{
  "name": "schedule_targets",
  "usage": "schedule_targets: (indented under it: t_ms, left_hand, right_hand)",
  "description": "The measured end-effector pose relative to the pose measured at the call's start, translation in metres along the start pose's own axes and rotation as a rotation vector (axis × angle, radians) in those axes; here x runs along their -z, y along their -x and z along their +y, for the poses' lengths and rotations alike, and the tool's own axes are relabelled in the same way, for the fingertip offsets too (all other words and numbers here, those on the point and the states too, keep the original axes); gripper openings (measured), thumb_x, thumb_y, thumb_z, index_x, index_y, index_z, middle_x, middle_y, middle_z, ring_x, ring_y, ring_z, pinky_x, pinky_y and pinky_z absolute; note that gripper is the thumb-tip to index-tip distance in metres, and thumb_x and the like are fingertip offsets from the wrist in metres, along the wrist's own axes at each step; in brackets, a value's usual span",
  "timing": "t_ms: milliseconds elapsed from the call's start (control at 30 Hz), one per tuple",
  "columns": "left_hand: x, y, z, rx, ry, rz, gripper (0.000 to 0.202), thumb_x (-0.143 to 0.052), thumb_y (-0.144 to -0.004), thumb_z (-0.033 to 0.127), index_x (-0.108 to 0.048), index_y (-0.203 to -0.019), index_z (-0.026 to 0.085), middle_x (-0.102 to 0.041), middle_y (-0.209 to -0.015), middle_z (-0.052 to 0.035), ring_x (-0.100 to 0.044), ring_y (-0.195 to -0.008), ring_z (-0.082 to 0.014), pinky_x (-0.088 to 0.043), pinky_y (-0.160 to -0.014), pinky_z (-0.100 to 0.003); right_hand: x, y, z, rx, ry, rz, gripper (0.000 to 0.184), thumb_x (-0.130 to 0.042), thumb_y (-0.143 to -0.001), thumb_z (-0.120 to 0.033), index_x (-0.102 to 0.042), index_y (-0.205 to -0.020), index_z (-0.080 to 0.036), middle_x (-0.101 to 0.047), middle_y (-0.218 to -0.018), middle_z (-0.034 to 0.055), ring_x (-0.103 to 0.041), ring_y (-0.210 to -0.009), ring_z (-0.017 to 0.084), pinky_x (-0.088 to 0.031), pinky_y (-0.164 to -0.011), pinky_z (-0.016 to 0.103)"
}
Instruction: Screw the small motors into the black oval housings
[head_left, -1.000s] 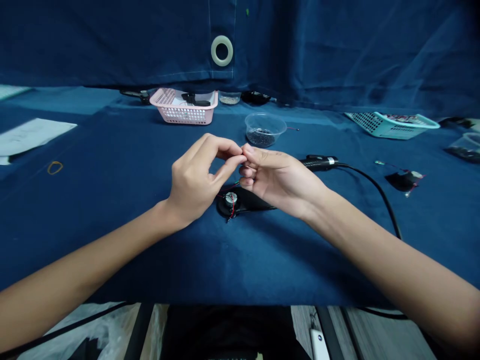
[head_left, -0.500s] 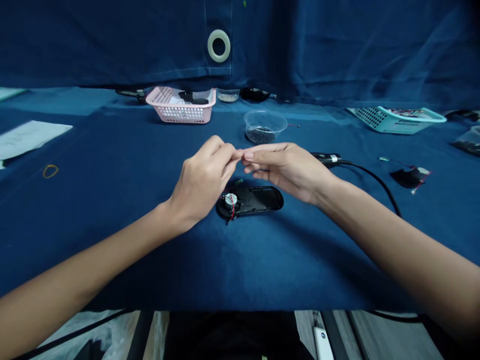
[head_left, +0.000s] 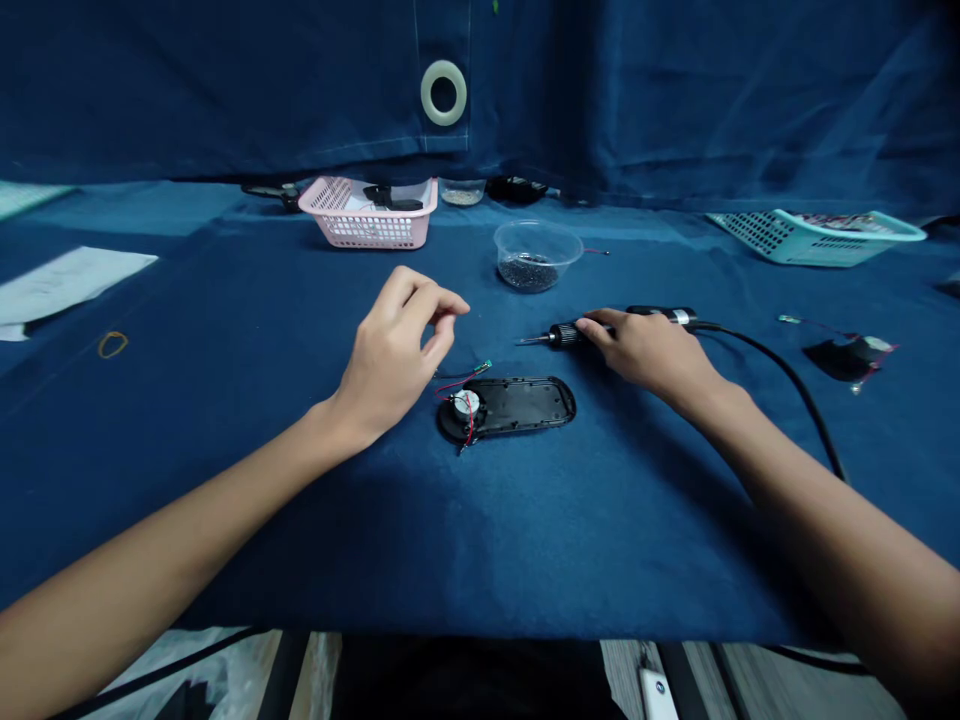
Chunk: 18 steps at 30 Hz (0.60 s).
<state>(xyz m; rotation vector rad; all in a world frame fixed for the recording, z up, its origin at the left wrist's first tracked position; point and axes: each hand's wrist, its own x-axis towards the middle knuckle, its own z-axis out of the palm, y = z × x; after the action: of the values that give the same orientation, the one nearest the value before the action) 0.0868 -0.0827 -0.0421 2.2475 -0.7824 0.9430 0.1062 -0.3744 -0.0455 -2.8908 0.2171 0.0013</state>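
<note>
My left hand hovers left of the black plastic housing, its thumb and fingertips drawn together. Anything between them is too small to make out. Over on the right, my right hand is closed round the black body of a corded electric screwdriver, whose bit points left. Below and between both hands lies the open black housing. A round white-backed part sits in its left end, with red and black wires and a small green board beside it.
Behind stand a clear bowl of small dark pieces, a pink basket and a teal basket. The black cable curves right, near another wired black part. Paper and a rubber band lie left.
My hands, which met at the fingertips above the housing, have parted. My right hand has moved right and down onto the electric screwdriver; my left hand stays nearly in place.
</note>
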Motion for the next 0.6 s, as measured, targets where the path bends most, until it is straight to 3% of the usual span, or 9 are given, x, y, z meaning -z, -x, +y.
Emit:
schedule_targets:
  t_ms: [100, 167, 300, 367, 500, 600]
  left_hand:
    - [-0.004, 0.002, -0.003, 0.001, 0.029, -0.062, 0.019, -0.05, -0.092, 0.008, -0.066, -0.1, 0.016, -0.059, -0.097, -0.005, -0.059, -0.089, -0.0129, -0.051, -0.084, -0.026]
    - [-0.007, 0.002, -0.007, -0.001, 0.047, -0.119, 0.019, -0.049, -0.091, 0.007, -0.066, -0.099, 0.015, -0.058, -0.096, -0.0051, -0.059, -0.088, -0.0127, -0.05, -0.083, -0.026]
    - [-0.01, -0.005, -0.03, 0.072, 0.061, -0.246, 0.018, -0.051, -0.09, 0.01, -0.064, -0.1, 0.017, -0.059, -0.096, -0.0045, -0.059, -0.083, -0.0131, -0.05, -0.08, -0.028]
    - [-0.01, -0.011, -0.047, 0.146, 0.046, -0.3, 0.016, -0.052, -0.09, 0.014, -0.063, -0.101, 0.017, -0.062, -0.094, -0.0048, -0.059, -0.081, -0.0143, -0.05, -0.079, -0.03]
    - [-0.013, -0.017, -0.082, 0.199, -0.004, -0.5, 0.013, -0.056, -0.089, 0.02, -0.065, -0.099, 0.019, -0.067, -0.09, -0.0053, -0.061, -0.079, -0.0176, -0.048, -0.075, -0.033]
    - [-0.02, -0.017, -0.094, 0.154, 0.009, -0.574, 0.019, -0.06, -0.088, 0.025, -0.064, -0.106, 0.021, -0.067, -0.09, -0.0045, -0.062, -0.079, -0.0181, -0.048, -0.075, -0.032]
  right_hand:
    - [0.001, 0.0, -0.002, -0.037, -0.055, -0.05, 0.062, -0.034, -0.088, -0.07, -0.065, -0.11, -0.021, -0.065, -0.069, 0.011, -0.065, -0.076, 0.029, -0.046, -0.083, 0.047]
    - [0.003, 0.001, -0.001, -0.091, -0.105, -0.046, 0.068, -0.031, -0.087, -0.073, -0.06, -0.115, -0.018, -0.063, -0.064, 0.0103, -0.065, -0.07, 0.029, -0.047, -0.082, 0.047]
    - [0.005, 0.007, 0.007, -0.279, -0.181, 0.02, 0.088, -0.035, -0.081, -0.078, -0.043, -0.129, -0.005, -0.062, -0.062, 0.0145, -0.065, -0.064, 0.035, -0.046, -0.082, 0.057]
    - [0.004, 0.012, 0.013, -0.321, -0.273, -0.04, 0.084, -0.038, -0.079, -0.079, -0.05, -0.121, -0.008, -0.063, -0.065, 0.0163, -0.065, -0.061, 0.034, -0.05, -0.077, 0.056]
    - [0.005, 0.013, 0.024, -0.243, -0.517, -0.243, 0.07, -0.03, -0.083, -0.078, -0.062, -0.089, -0.017, -0.068, -0.077, 0.0182, -0.069, -0.069, 0.027, -0.057, -0.066, 0.043]
    - [0.007, -0.002, 0.031, -0.156, -0.56, -0.204, 0.069, -0.026, -0.088, -0.073, -0.064, -0.079, -0.016, -0.067, -0.074, 0.0189, -0.069, -0.072, 0.026, -0.057, -0.064, 0.039]
